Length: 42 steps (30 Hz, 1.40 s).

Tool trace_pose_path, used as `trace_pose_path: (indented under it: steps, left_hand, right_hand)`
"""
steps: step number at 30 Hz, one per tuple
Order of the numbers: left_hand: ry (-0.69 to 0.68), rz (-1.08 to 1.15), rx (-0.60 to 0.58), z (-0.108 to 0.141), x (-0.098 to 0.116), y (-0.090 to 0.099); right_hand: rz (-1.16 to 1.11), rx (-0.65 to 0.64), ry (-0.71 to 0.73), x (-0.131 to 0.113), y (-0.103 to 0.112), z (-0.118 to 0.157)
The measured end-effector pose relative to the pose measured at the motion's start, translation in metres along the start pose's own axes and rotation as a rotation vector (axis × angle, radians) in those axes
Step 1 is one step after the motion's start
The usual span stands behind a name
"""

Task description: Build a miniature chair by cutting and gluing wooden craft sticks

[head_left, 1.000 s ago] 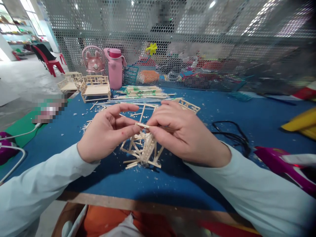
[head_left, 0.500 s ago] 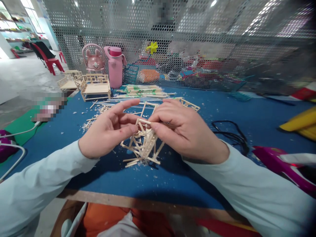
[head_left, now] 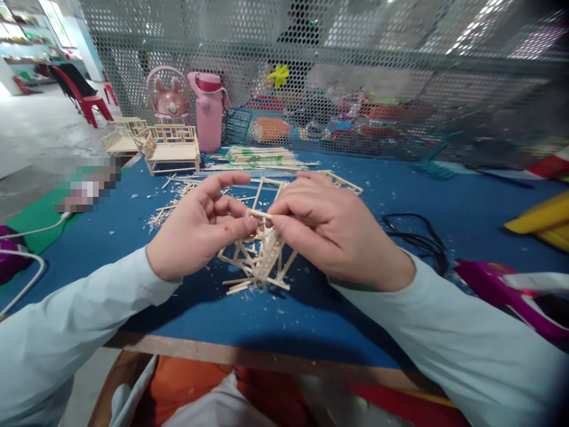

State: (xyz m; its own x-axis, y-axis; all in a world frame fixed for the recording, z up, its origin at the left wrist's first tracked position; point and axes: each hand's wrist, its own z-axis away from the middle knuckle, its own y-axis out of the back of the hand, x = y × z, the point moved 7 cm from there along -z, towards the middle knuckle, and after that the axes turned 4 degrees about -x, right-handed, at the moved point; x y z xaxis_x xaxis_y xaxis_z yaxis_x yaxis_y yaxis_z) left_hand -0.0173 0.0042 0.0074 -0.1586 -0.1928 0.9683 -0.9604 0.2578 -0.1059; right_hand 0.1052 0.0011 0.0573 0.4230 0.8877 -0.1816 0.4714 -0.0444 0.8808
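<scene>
Between my hands is a small frame of thin wooden sticks [head_left: 260, 214], held above a loose heap of sticks. My left hand [head_left: 202, 228] pinches its left side with thumb and fingers, the index finger stretched forward. On the other side, my right hand [head_left: 340, 231] grips the frame's right end between thumb and index finger; its other fingers are partly hidden. Below lies the pile of cut wooden sticks [head_left: 258, 267], jumbled on the blue tabletop [head_left: 284, 320]. Another stick frame [head_left: 342, 182] lies behind my right hand.
Small stick-built beds [head_left: 173, 151] stand at the back left beside a pink bottle [head_left: 208, 115]. Packaged sticks [head_left: 260, 157] lie behind my hands. A black cable [head_left: 415, 243] and a purple glue gun [head_left: 502, 290] are on the right. A perforated metal screen [head_left: 355, 65] closes the back.
My left thumb has moved slightly right, and the small frame has turned a little between my fingers. The whole view has shifted slightly.
</scene>
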Motion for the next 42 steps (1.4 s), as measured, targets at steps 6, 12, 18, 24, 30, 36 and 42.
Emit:
trace_pose_path:
  steps: [6,12,18,24,30,36,42]
  left_hand:
    - [0.014,-0.017,0.006,0.0,-0.001,-0.001]
    - [0.018,0.055,-0.035,0.001,-0.004,-0.001]
    - [0.04,0.135,-0.028,0.001,-0.009,-0.003]
    - [-0.15,-0.092,0.126,0.001,0.007,0.011]
    - [-0.444,-0.63,0.397,0.012,0.033,0.03]
    - [-0.423,-1.008,0.061,0.006,0.022,0.008]
    - [-0.671,-1.156,0.01,0.008,0.034,-0.001]
  right_hand:
    - [-0.02,-0.005,-0.001,0.001,-0.001,0.001]
    - [-0.02,-0.003,-0.01,0.003,0.0,0.003]
    - [-0.044,0.004,-0.012,0.005,0.002,0.005]
    - [-0.103,0.228,-0.055,0.011,0.002,0.014]
    - [-0.225,0.515,-0.169,0.017,-0.017,0.03]
    - [-0.247,0.61,-0.183,0.016,-0.027,0.036]
    - [-0.346,0.548,-0.207,0.021,-0.024,0.037]
